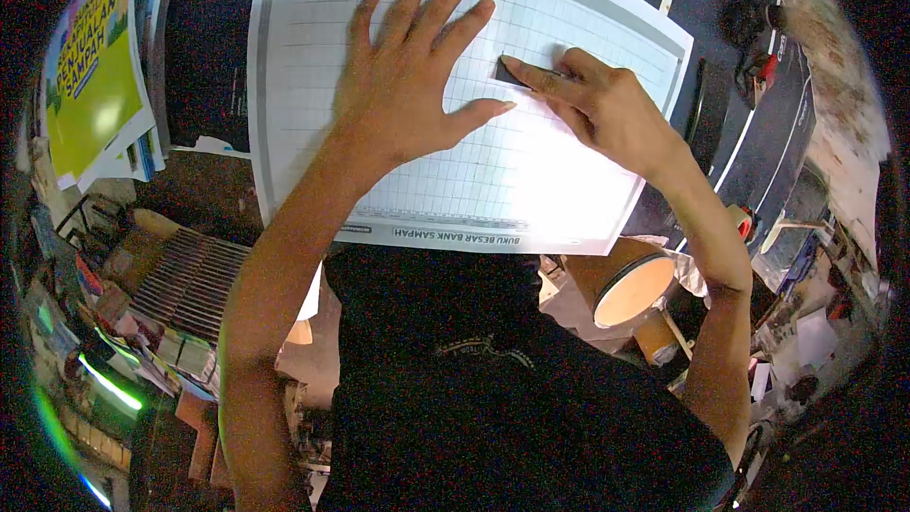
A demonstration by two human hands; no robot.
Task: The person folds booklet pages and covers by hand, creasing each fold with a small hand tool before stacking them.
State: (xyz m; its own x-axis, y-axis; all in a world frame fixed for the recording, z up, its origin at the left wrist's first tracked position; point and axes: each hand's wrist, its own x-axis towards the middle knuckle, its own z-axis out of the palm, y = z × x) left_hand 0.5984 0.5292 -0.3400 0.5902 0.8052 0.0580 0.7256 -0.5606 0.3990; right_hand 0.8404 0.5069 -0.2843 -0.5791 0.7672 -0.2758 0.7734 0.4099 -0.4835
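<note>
I had the left hand (403, 85) splayed flat, probably so the paper (479, 166) wouldn't slide, and the right hand (607, 104) pinching a dark block (510, 74).

sheet (464, 180) cut off above, shirt lettering (485, 349) illegible

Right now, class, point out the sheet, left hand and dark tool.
Sheet (474, 171), head view: bare grid below the hands.
Left hand (400, 100), head view: its back.
Dark tool (506, 74), head view: its exposed face.
</note>
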